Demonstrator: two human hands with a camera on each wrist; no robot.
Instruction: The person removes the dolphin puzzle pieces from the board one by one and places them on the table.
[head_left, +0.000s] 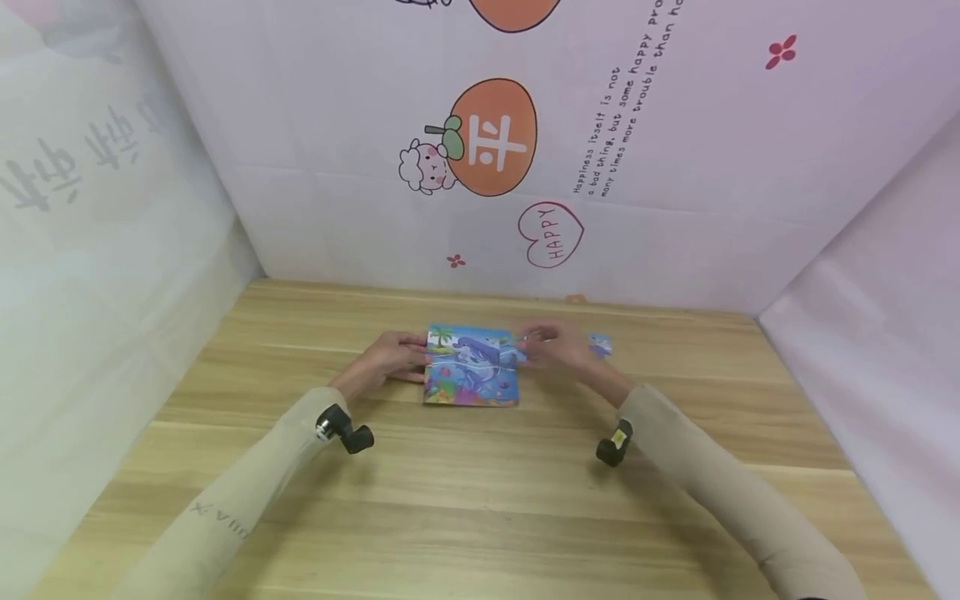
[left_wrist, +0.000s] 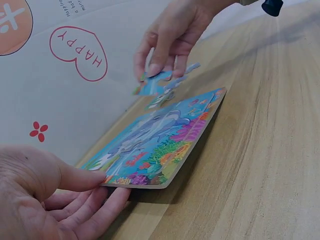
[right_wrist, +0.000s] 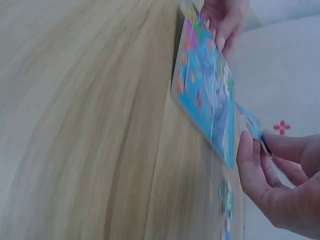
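The left hand (head_left: pixel 390 355) pinches the dolphin board (head_left: pixel 472 379); right of it, the right hand (head_left: pixel 558 344) pinches a puzzle piece (left_wrist: pixel 154 86); behind it, a heart (head_left: pixel 551 234) reads "HAPPY".

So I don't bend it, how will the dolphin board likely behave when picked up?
The dolphin board is probably stiff: it looks flat with the left hand pinching one edge. It's likely light for its size, given its thin side.

I am viewing a bright dolphin puzzle (head_left: pixel 472 375), left edge raised; a blue piece (left_wrist: pixel 154 86) is hovering, loose pieces (head_left: pixel 600 343) lying rightward.
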